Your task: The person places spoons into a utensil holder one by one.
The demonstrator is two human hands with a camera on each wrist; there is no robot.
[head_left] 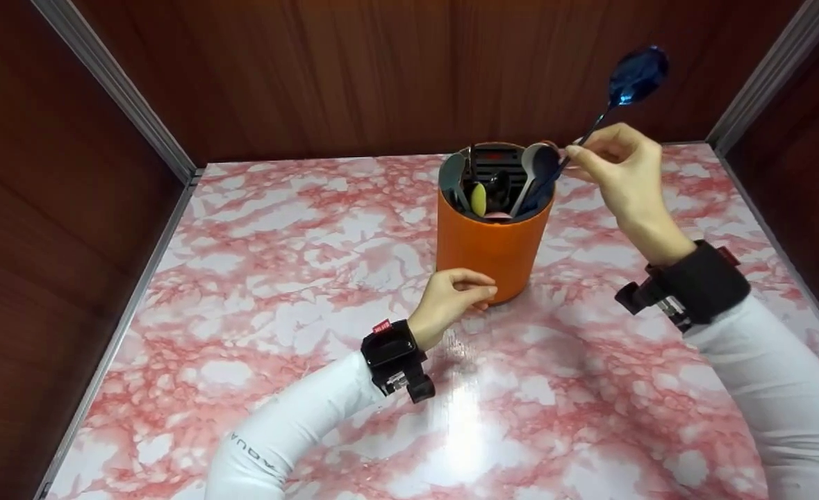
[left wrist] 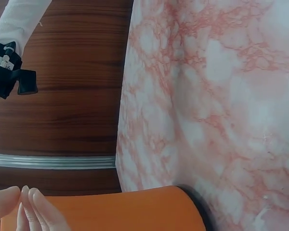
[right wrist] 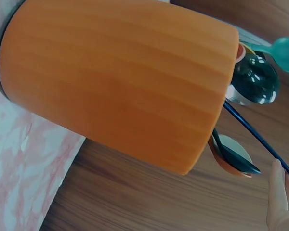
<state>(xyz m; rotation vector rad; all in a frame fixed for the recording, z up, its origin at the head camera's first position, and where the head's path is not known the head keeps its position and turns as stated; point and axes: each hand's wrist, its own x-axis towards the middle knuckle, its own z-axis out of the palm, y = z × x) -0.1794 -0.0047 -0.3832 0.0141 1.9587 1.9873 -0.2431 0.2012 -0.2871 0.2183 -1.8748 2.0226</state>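
An orange utensil holder (head_left: 489,253) stands upright on the table with several spoons and other utensils in it. My right hand (head_left: 621,170) pinches the thin handle of a shiny blue spoon (head_left: 638,75) between thumb and fingers. The spoon tilts, bowl up and to the right. Its handle (right wrist: 253,130) slants from the holder's mouth to my fingers in the right wrist view; its lower end is hidden inside. Low in front of the holder is my left hand (head_left: 451,302), thumb and fingertips close together with nothing seen between them. Whether it touches the holder I cannot tell.
In the holder stand a grey-green spoon (head_left: 453,172), a yellow-green utensil (head_left: 478,200) and a light grey spoon (head_left: 526,170). The table (head_left: 277,278) has a red-and-white marbled top. Dark wooden panels (head_left: 353,76) with metal edging rise at the back and both sides.
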